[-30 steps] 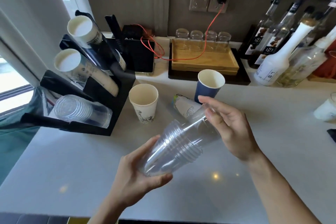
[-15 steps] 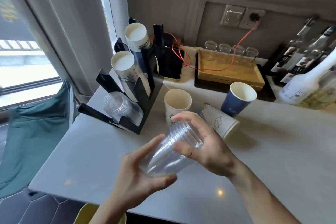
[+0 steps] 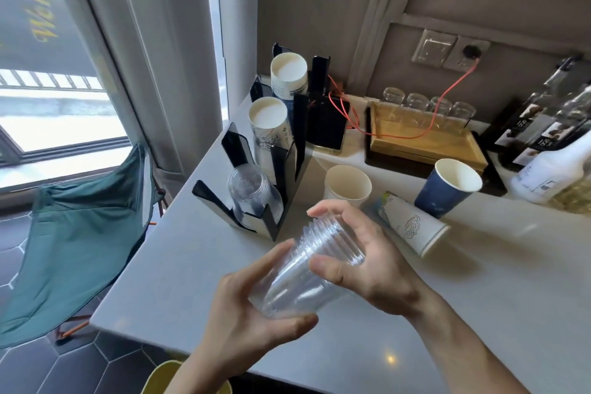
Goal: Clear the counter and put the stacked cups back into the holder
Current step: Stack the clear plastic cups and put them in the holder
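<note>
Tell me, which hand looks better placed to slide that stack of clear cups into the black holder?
Probably the left hand. It cradles the closed bottoms of the clear cup stack, on the side nearer the holder. The right hand grips the rims, farther away.

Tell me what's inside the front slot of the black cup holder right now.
The front slot of the black cup holder holds clear plastic cups nested together, base end toward the camera. How many cannot be counted; the slot's front wall covers their lower part.
</note>
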